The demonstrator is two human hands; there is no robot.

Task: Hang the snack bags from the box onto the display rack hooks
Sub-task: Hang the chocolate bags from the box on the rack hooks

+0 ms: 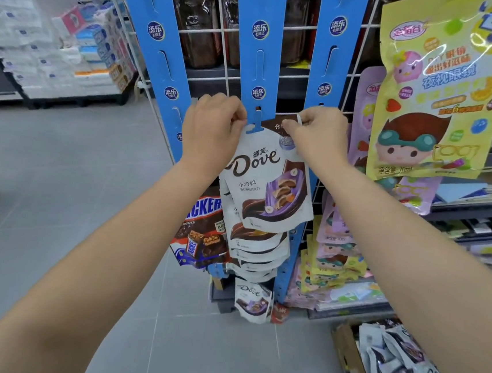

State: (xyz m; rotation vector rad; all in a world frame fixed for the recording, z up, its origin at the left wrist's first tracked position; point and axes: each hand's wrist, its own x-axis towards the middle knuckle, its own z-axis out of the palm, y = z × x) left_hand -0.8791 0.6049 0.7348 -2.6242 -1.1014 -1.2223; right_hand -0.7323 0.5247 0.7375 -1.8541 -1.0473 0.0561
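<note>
A white Dove snack bag (264,182) hangs at the middle blue hanging strip (259,55), its top over a blue hook tab (256,124). My left hand (214,129) pinches the bag's top left corner. My right hand (315,136) pinches its top right edge. Below it several more Dove bags (258,247) hang in a column on the same strip. A cardboard box (351,362) with more Dove bags (396,360) sits on the floor at the lower right.
Two more blue strips (167,58) (330,59) flank the middle one on a white wire grid (301,38). Snickers bags (201,230) hang at the lower left. Yellow and pink pouches (434,93) hang to the right. Stacked goods (56,47) stand at the far left on grey tile floor (68,175).
</note>
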